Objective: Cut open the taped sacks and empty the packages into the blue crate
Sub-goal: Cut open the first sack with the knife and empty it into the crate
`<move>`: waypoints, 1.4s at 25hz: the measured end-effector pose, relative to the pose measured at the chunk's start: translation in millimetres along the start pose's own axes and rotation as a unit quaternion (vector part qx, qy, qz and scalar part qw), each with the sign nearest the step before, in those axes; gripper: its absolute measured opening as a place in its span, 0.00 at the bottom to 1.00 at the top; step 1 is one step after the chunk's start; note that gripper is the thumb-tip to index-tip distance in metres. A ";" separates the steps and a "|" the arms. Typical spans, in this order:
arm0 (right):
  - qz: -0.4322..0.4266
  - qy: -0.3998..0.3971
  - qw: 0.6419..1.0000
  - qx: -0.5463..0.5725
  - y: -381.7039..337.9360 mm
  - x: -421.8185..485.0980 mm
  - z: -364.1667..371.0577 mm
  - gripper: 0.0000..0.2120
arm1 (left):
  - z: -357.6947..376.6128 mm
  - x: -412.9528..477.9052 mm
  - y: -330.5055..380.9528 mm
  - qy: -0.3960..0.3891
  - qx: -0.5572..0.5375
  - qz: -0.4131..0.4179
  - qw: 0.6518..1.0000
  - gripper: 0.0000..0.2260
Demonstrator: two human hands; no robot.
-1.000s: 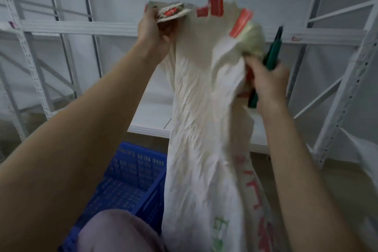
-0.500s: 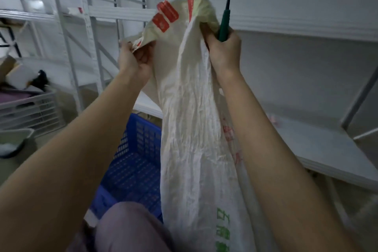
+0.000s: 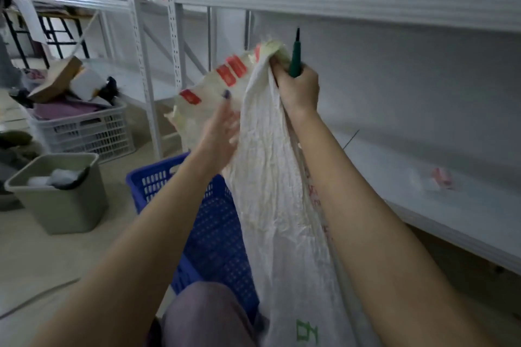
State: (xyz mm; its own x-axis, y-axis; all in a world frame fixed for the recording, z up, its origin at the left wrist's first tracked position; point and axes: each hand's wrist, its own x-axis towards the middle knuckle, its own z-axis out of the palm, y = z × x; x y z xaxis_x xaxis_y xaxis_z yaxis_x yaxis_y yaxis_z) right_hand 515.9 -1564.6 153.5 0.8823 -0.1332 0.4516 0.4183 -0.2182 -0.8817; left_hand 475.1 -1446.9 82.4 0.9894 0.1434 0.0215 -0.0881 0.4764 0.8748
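Beside white metal shelving [image 3: 366,8], a crumpled white woven sack [image 3: 270,177] is held aloft above the blue perforated plastic crate [image 3: 214,234], with its red-taped end [image 3: 232,73] uppermost and its lower end lost from view. The right hand [image 3: 298,87] is clenched on the top corner together with a green-handled cutter [image 3: 294,56], tip upward. The left hand [image 3: 222,132] is laid against the cloth, fingers spread, gripping nothing. No packages can be made out. A clean emptying is judged to need the mouth kept over the crate — and the cutter kept clear of the other hand.
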 end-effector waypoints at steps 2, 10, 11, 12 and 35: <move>0.009 -0.036 0.999 -0.030 13.0 -6.2 18.7 0.12 | -12.3 -16.8 -25.7 -0.039 0.162 -0.049 0.985 0.16; 0.038 -0.124 0.976 -0.174 60.2 -36.9 -1.1 0.14 | -75.1 8.7 -78.2 0.128 0.410 -0.030 0.903 0.16; 0.054 -0.138 0.970 -0.193 72.3 -43.9 -17.3 0.14 | -77.1 12.0 -83.0 0.152 0.398 -0.023 0.904 0.15; 0.082 -0.157 0.960 -0.219 88.5 -52.0 -32.5 0.15 | -78.4 15.0 -87.0 0.185 0.372 -0.017 0.909 0.14; 0.433 -0.114 0.893 -0.032 232.0 -137.2 -116.1 0.10 | -8.5 -45.0 -212.1 -0.186 0.690 0.046 0.698 0.09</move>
State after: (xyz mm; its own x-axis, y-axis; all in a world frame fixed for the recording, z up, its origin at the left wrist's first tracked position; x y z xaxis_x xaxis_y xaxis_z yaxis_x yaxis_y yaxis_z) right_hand 466.8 -1709.1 -97.1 0.8930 -0.0802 -0.4429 -0.4499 -0.1852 -0.8737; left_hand 448.3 -1547.1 -108.1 0.9710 -0.2390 0.0084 -0.2124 -0.8461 0.4889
